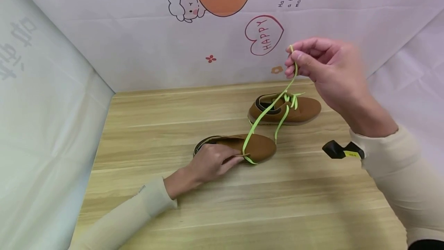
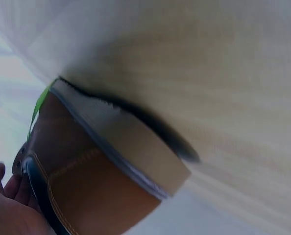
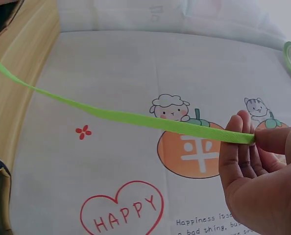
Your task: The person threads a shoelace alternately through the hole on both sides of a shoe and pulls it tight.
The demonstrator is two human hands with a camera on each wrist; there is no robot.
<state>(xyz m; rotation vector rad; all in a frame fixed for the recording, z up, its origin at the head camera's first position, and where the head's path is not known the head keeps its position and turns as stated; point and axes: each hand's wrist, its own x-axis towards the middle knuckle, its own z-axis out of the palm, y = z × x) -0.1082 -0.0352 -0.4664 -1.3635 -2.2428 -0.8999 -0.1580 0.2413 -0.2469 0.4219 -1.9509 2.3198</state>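
A brown shoe (image 1: 260, 146) with a dark collar lies on the wooden table. My left hand (image 1: 213, 161) pinches its eyelet flap (image 1: 244, 155) on the near side; the left wrist view shows the fingers at the flap (image 2: 20, 159). High above the table, my right hand (image 1: 329, 65) pinches a yellow-green shoelace (image 3: 160, 123) between thumb and fingers. From there the lace runs down taut to the front of the near shoe, and its other part hangs over toward the second shoe.
A second brown shoe (image 1: 305, 109), laced in the same green, stands behind and to the right. The wooden table (image 1: 145, 126) meets a printed white cloth wall (image 1: 145, 49) at the back. A black device (image 1: 341, 150) is attached by the right wrist.
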